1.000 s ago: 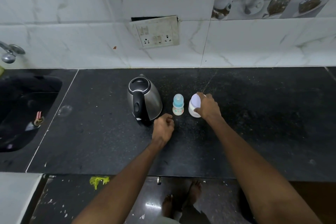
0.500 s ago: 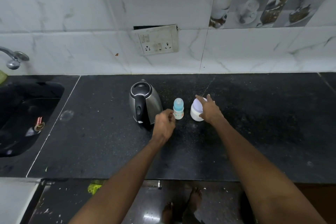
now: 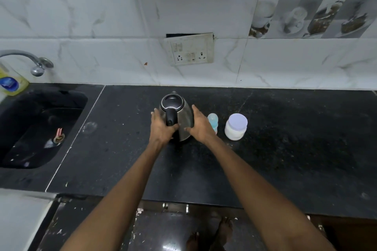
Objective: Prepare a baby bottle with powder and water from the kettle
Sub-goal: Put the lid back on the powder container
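A steel kettle (image 3: 172,102) with a black lid and handle stands on the black counter (image 3: 295,149). My left hand (image 3: 162,127) lies against its left side, thumb at the foot of the handle. My right hand (image 3: 201,125) presses flat on its right side, so the kettle is clasped between both hands. Just right of the kettle stands a small baby bottle (image 3: 212,118) with a blue cap, partly hidden by my right hand. Further right is a white powder jar (image 3: 235,127) with a pale lilac lid, standing apart from both hands.
A black sink (image 3: 40,128) is sunk into the counter at the left, under a metal tap (image 3: 37,64), with a yellow soap bottle (image 3: 10,84) beside it. A loose wall socket (image 3: 189,51) hangs behind the kettle. The counter's front edge is near my feet.
My right hand has left the powder jar and moved left onto the kettle. My left hand has opened from a fist and gone to the kettle's left side. The camera view has shifted down.
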Tool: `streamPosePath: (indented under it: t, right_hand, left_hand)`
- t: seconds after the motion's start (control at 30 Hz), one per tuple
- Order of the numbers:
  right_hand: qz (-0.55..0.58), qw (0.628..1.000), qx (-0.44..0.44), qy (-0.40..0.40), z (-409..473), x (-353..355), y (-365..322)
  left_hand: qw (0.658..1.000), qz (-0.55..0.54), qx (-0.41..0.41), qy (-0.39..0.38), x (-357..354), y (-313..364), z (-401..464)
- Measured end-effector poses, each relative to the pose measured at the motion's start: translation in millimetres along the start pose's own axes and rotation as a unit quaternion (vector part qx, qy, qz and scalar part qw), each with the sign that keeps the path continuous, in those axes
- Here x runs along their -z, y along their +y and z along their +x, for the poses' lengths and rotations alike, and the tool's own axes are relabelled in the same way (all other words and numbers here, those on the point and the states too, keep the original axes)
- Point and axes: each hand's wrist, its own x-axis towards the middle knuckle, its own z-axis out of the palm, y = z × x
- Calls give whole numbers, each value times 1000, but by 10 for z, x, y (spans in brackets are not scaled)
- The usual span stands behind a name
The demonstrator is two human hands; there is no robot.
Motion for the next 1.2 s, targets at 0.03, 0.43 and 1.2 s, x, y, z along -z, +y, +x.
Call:
streamPosePath:
  t: [0.03,0.43,1.2]
  right_hand:
    - [5,1000,-14,-5,23,-51,-7]
    - [31,998,-50,-6,61,-261,-105]
    - [-51,983,-60,167,-381,297,-322]
  left_hand:
    - [1000,-21,5,-15,-1,-22,-17]
    - [1000,-6,-7,-7,-86,-21,-78]
    - [986,74,-124,81,28,485,-363]
